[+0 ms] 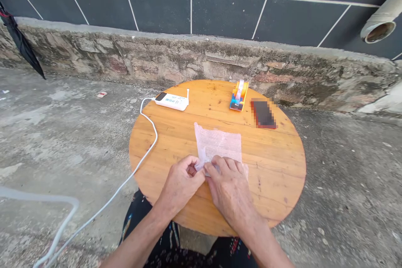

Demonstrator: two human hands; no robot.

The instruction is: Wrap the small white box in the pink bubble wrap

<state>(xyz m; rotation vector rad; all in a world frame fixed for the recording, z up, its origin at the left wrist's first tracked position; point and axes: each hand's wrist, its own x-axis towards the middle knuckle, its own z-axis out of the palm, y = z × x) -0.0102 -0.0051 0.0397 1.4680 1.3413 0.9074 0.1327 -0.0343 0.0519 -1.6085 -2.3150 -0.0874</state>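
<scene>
A sheet of pinkish-white bubble wrap (220,142) lies flat on the round wooden table (276,167). Both hands meet at its near edge. My left hand (180,182) is closed, with its fingers pinching the near left corner of the bubble wrap. My right hand (229,186) is curled over the near edge beside it, fingertips pressed on the sheet. Whether something small lies under the fingers is hidden.
At the table's far side lie a white power bank (173,101) with a white cable (147,142) trailing off to the left, an orange and blue tape dispenser (239,95) and a dark phone (263,114). Concrete floor surrounds the table; a stone ledge and dark tiled wall stand behind.
</scene>
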